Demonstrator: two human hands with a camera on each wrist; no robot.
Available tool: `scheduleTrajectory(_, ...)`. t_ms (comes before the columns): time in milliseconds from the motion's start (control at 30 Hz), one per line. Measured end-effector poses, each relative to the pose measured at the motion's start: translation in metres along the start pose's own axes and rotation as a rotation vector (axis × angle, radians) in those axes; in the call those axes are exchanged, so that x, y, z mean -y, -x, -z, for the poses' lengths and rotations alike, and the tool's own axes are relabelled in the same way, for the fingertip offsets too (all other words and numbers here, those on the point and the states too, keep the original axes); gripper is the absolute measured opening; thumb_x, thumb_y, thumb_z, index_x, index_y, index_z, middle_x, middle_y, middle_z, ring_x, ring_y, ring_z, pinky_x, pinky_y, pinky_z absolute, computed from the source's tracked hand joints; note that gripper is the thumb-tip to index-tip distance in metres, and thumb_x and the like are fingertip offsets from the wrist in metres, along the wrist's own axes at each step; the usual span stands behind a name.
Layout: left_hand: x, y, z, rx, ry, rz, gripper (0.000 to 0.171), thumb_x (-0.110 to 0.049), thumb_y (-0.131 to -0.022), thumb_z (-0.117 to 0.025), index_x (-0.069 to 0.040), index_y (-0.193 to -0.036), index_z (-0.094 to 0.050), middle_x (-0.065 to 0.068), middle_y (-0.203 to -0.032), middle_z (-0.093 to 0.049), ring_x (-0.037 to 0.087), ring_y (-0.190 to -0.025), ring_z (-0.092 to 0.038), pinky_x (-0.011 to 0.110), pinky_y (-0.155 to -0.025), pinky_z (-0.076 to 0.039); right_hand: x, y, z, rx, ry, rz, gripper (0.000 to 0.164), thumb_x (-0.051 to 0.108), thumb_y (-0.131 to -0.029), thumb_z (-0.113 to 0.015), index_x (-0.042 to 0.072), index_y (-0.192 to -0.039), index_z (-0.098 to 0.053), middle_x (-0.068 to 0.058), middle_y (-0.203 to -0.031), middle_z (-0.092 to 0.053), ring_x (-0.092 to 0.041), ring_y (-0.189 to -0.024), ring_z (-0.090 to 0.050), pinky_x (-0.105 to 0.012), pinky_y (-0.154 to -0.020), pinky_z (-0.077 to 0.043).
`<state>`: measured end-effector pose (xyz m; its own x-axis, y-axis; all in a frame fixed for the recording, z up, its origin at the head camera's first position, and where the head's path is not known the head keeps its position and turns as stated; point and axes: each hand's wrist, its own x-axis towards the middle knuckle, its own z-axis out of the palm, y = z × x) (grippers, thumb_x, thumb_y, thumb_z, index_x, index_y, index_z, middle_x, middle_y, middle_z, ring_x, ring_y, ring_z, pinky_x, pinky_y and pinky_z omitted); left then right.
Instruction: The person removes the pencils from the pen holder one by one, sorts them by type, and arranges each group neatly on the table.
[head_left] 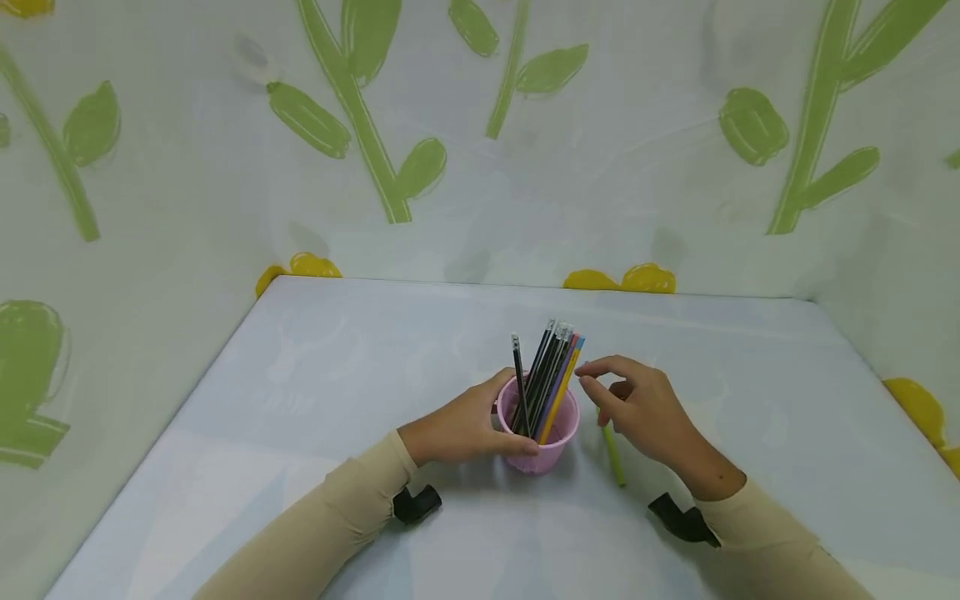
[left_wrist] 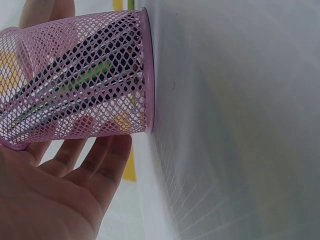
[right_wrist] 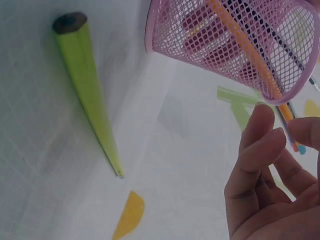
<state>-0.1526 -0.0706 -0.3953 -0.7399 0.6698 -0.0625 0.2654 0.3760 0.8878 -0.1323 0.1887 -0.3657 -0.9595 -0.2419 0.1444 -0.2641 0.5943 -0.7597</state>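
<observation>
The left hand (head_left: pixel 468 425) grips the cup (head_left: pixel 551 461) from its left side, thumb along the near side of the rim and fingers extended around the far side. The right hand (head_left: pixel 637 408) is positioned just right of the pencils' upper ends, above the table (head_left: pixel 360 350); its fingers are loosely bent, thumb and forefinger slightly apart, with nothing held.

The cup is pink mesh with a solid rim and base, standing upright on the table. It contains black pencils (head_left: pixel 547 375) and a yellow pencil (head_left: pixel 562 392), leaning mostly rightward. A green pencil (head_left: pixel 613 458) lies on the table, right of the cup.
</observation>
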Motion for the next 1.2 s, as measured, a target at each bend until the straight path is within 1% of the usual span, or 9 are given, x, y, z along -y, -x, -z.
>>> scheduleTrajectory(133, -0.001, -0.002, 0.001, 0.003, -0.006, -0.003, 0.081, -0.044, -0.081, -0.08, -0.025, -0.146, -0.036, -0.01, -0.126, -0.059, 0.005, -0.118, -0.056, 0.034, -0.106, -0.045, -0.001, 0.0, -0.002, -0.02, -0.019, -0.002, 0.025, 0.03, -0.099, -0.063, 0.011, -0.116, -0.069, -0.008, -0.07, -0.067, -0.016, -0.048, -0.056, -0.028, -0.046, -0.043)
scheduleTrajectory(233, 0.0, -0.002, 0.002, 0.001, -0.007, -0.003, 0.084, -0.044, -0.081, -0.08, -0.027, -0.148, -0.033, -0.01, -0.128, -0.059, 0.005, -0.119, -0.056, 0.034, -0.106, -0.044, -0.001, -0.001, -0.005, -0.034, -0.061, 0.005, 0.025, 0.029, -0.098, -0.064, 0.011, -0.115, -0.069, -0.009, -0.066, -0.065, -0.015, -0.046, -0.054, -0.028, -0.045, -0.043)
scheduleTrajectory(367, 0.0, -0.002, 0.003, 0.0, 0.006, -0.001, 0.085, -0.044, -0.081, -0.08, -0.028, -0.149, -0.032, -0.01, -0.128, -0.058, 0.005, -0.118, -0.056, 0.034, -0.105, -0.045, 0.0, -0.001, -0.01, -0.05, -0.11, -0.001, 0.022, 0.027, -0.097, -0.066, 0.012, -0.113, -0.07, -0.014, -0.071, -0.067, -0.016, -0.047, -0.055, -0.029, -0.046, -0.045)
scheduleTrajectory(467, 0.0, -0.002, 0.003, 0.003, 0.016, 0.0, 0.085, -0.045, -0.081, -0.081, -0.029, -0.149, -0.033, -0.01, -0.127, -0.059, 0.005, -0.118, -0.056, 0.034, -0.105, -0.045, 0.001, 0.0, -0.012, -0.05, -0.134, -0.013, 0.023, 0.025, -0.097, -0.067, 0.01, -0.114, -0.069, -0.016, -0.083, -0.068, -0.019, -0.049, -0.057, -0.028, -0.047, -0.046)
scheduleTrajectory(600, 0.002, -0.003, 0.002, 0.006, 0.027, 0.003, 0.085, -0.045, -0.08, -0.081, -0.03, -0.149, -0.032, -0.01, -0.128, -0.059, 0.005, -0.119, -0.056, 0.035, -0.105, -0.044, 0.002, 0.002, -0.015, -0.047, -0.165, -0.015, 0.024, 0.023, -0.096, -0.068, 0.009, -0.115, -0.068, -0.015, -0.094, -0.068, -0.023, -0.052, -0.058, -0.027, -0.047, -0.045)
scheduleTrajectory(733, 0.001, -0.003, 0.002, 0.009, 0.026, -0.002, 0.085, -0.045, -0.081, -0.081, -0.029, -0.149, -0.032, -0.009, -0.129, -0.059, 0.006, -0.119, -0.056, 0.036, -0.106, -0.044, 0.001, 0.003, -0.019, -0.065, -0.19, 0.002, 0.023, 0.02, -0.096, -0.068, 0.008, -0.115, -0.068, -0.014, -0.102, -0.069, -0.022, -0.053, -0.059, -0.027, -0.047, -0.046)
scheduleTrajectory(833, 0.0, -0.004, 0.001, 0.011, 0.02, -0.007, 0.085, -0.044, -0.081, -0.081, -0.029, -0.149, -0.032, -0.009, -0.129, -0.059, 0.006, -0.119, -0.056, 0.037, -0.106, -0.044, 0.0, 0.004, -0.02, -0.075, -0.202, 0.018, 0.022, 0.018, -0.096, -0.068, 0.008, -0.115, -0.068, -0.013, -0.103, -0.069, -0.023, -0.054, -0.06, -0.027, -0.047, -0.047)
scheduleTrajectory(1067, 0.001, -0.005, 0.001, 0.011, 0.016, -0.005, 0.087, -0.045, -0.081, -0.081, -0.029, -0.15, -0.031, -0.009, -0.129, -0.058, 0.006, -0.119, -0.056, 0.036, -0.106, -0.044, -0.003, 0.004, -0.021, -0.078, -0.201, 0.041, 0.016, 0.017, -0.095, -0.069, 0.009, -0.108, -0.068, -0.016, -0.091, -0.067, -0.025, -0.053, -0.059, -0.027, -0.047, -0.046)
scheduleTrajectory(1200, 0.001, -0.003, 0.002, 0.003, 0.013, 0.009, 0.088, -0.046, -0.082, -0.08, -0.028, -0.151, -0.029, -0.008, -0.133, -0.057, 0.006, -0.121, -0.055, 0.035, -0.106, -0.045, -0.003, 0.002, -0.023, -0.079, -0.22, 0.062, 0.012, 0.016, -0.093, -0.072, 0.012, -0.103, -0.066, -0.008, -0.092, -0.066, -0.018, -0.048, -0.055, -0.027, -0.045, -0.044)
